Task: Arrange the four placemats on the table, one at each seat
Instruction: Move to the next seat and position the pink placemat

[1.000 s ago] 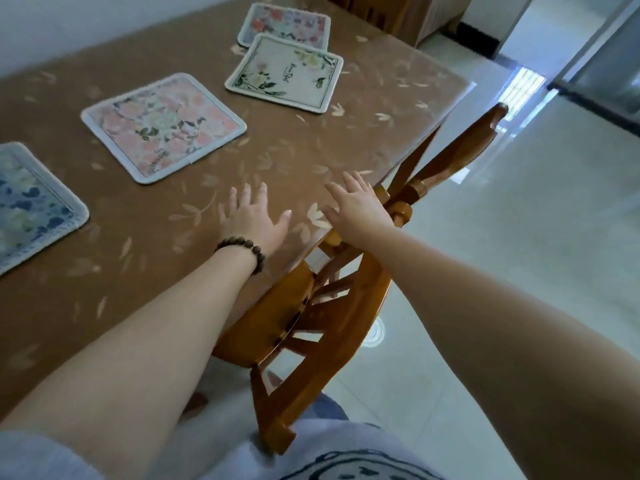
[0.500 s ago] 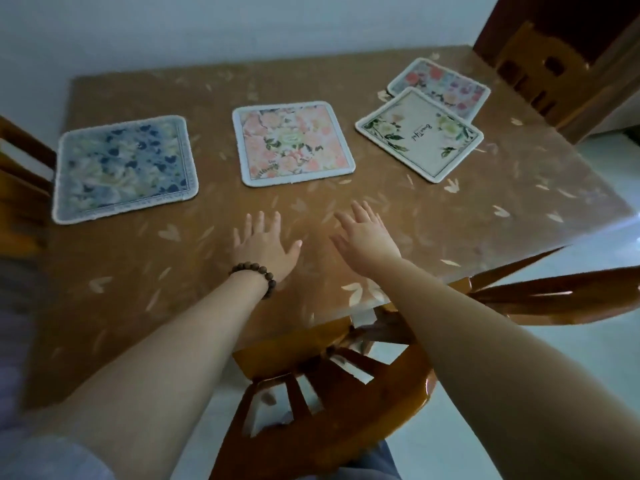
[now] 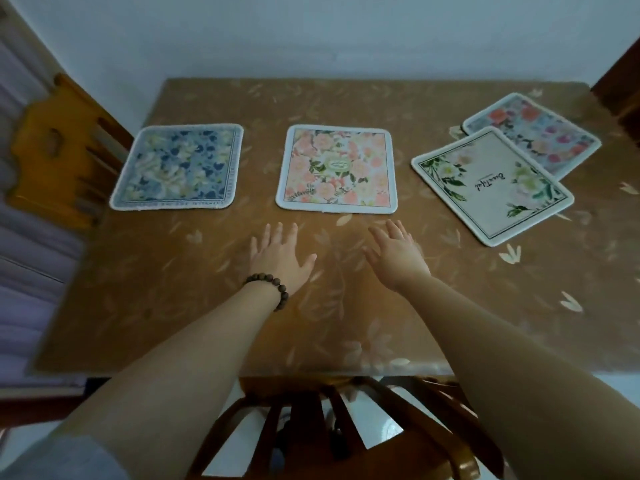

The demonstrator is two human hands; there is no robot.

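Note:
Several floral placemats lie on the brown table [image 3: 173,306]. A blue-flowered placemat [image 3: 178,167] is at the left. A pink-flowered placemat [image 3: 337,169] lies in the middle. At the right a white placemat with green leaves [image 3: 491,185] overlaps the near edge of a red-and-blue flowered placemat [image 3: 533,133]. My left hand [image 3: 278,259], with a bead bracelet on its wrist, and my right hand [image 3: 396,256] hover open, fingers spread, just in front of the pink placemat. Neither hand touches a mat.
A wooden chair [image 3: 52,150] stands at the table's left end. Another chair back [image 3: 329,427] is under my arms at the near edge. Dark wooden furniture [image 3: 620,84] shows at the far right. A pale wall runs behind the table.
My view has swung left to face the table squarely. Both hands have moved forward from the near right edge toward the pink placemat. No mat has moved.

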